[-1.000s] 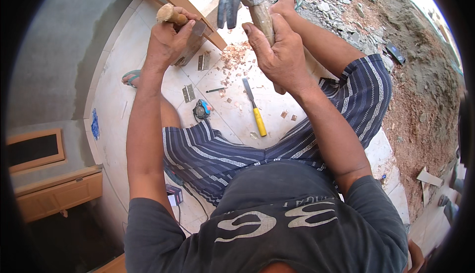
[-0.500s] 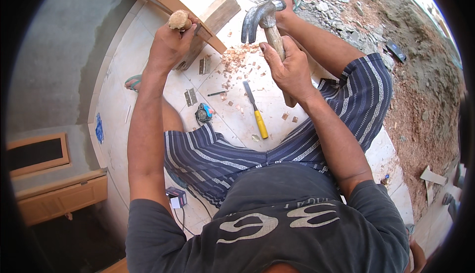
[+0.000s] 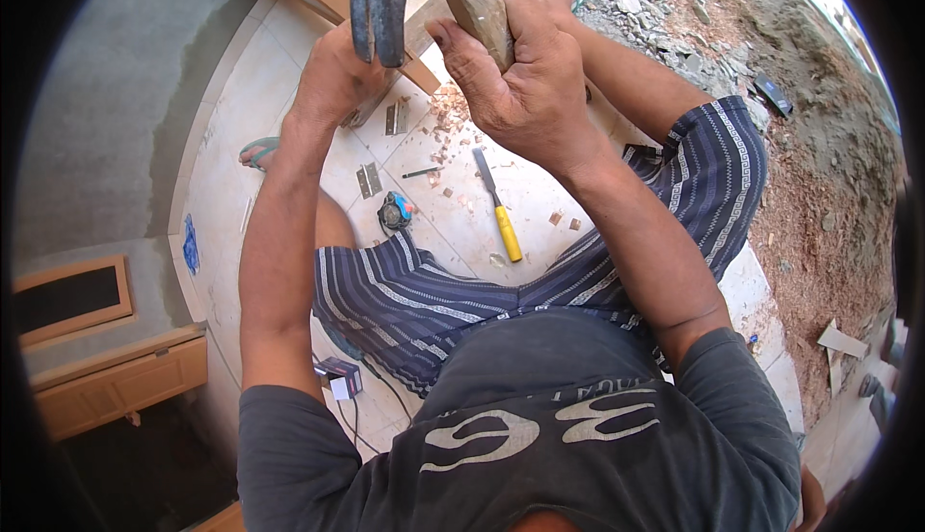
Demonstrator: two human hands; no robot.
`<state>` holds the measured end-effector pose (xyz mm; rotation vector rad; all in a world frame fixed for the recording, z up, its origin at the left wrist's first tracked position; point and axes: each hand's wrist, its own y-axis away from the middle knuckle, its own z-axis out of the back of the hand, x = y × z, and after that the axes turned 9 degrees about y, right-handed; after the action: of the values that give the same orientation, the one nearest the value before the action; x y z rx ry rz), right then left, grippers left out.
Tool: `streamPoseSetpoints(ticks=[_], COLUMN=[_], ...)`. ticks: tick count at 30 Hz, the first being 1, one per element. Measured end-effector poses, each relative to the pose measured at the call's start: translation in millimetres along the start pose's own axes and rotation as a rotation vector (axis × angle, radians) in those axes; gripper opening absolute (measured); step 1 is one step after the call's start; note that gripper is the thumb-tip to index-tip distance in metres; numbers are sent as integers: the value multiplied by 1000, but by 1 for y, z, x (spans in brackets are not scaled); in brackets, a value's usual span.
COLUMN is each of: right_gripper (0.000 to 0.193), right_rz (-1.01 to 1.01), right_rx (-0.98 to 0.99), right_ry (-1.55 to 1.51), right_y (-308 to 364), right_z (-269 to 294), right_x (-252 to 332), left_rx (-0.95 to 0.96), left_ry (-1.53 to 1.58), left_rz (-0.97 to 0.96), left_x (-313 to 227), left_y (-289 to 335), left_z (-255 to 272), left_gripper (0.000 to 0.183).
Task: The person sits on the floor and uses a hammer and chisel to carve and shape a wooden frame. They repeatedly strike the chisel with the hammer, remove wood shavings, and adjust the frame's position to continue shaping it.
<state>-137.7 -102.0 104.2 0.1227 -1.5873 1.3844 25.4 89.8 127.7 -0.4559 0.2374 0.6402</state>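
Observation:
My right hand (image 3: 540, 98) is closed round the wooden handle of a claw hammer (image 3: 479, 13), raised high and close to the camera. Its metal claw hangs in front of my left hand (image 3: 330, 84), which is closed in a fist over the long wooden board (image 3: 420, 73). A wooden-handled chisel stands in that fist; the hammer now covers its battered top, and its blade is hidden. On the tiles between my legs lies a second chisel (image 3: 507, 233) with a yellow handle. Wood chips (image 3: 448, 113) are scattered beside the board's end.
Two metal hinges (image 3: 396, 118) (image 3: 369, 180), a pencil (image 3: 419, 172) and a blue-and-black tape measure (image 3: 394, 211) lie on the tiles. A small box (image 3: 339, 378) and a cable are by my left thigh. Rubble (image 3: 703, 60) and dirt border the right side.
The hammer and my right hand have risen toward the camera and moved left, over my left hand. My left hand stays nearly in place, its chisel top now covered.

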Motion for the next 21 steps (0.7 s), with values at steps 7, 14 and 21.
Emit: streamPoseSetpoints(ticks=[7, 14, 21], right_gripper=[47, 50, 42], right_rz=[-145, -94, -211], right_rx=[419, 243, 392], right_ry=[358, 204, 201], right_y=[-7, -4, 4], right_z=[-12, -21, -7], right_x=[-23, -21, -9], left_rx=[5, 41, 12], left_ry=[67, 65, 152], left_rz=[23, 34, 169], left_x=[6, 5, 28], left_y=[5, -7, 19], left_z=[1, 5, -5], left_gripper=[19, 17, 12])
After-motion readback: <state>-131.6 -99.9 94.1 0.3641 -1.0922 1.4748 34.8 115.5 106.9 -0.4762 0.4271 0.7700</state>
